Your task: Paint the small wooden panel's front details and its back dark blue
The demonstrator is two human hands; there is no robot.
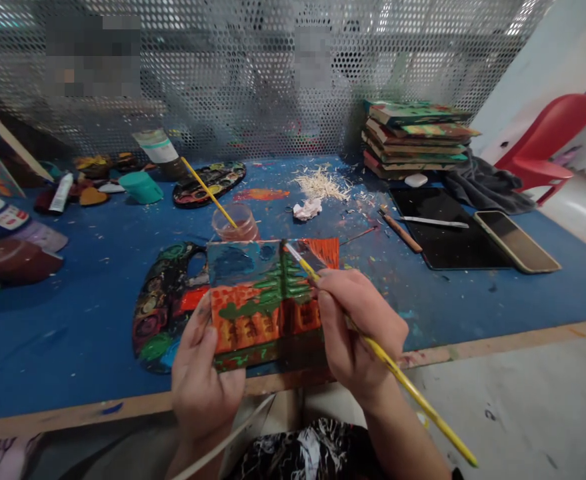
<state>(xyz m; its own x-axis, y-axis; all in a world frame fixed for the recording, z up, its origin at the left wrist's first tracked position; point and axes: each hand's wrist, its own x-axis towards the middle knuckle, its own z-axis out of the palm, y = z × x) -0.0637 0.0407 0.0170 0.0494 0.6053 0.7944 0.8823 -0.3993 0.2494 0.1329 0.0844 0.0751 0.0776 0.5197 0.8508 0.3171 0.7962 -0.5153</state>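
My left hand [205,373] grips the left edge of a small painted block [245,317], tilted at the table's front edge. The block shows a green tree, orange walls and a blue sky. In my right hand [360,327] is a yellow paintbrush [413,393], pinched between thumb and fingers. Its tip meets or hovers over the upper part of the painting near the treetop; I cannot tell whether it touches. Beneath and left of the block lies a paint palette [145,323] smeared with red, green and blue. Behind the block stands a water cup [245,230] holding another yellow brush [207,190].
A second palette [233,175], wood shavings [323,181] and crumpled tissue [307,209] lie farther back. On the right are a tablet [447,243], a phone [517,241], a wooden-handled tool [400,230] and stacked painted boards [417,143]. Paint bottles [13,257] crowd the left. A perforated metal screen [273,87] rises behind.
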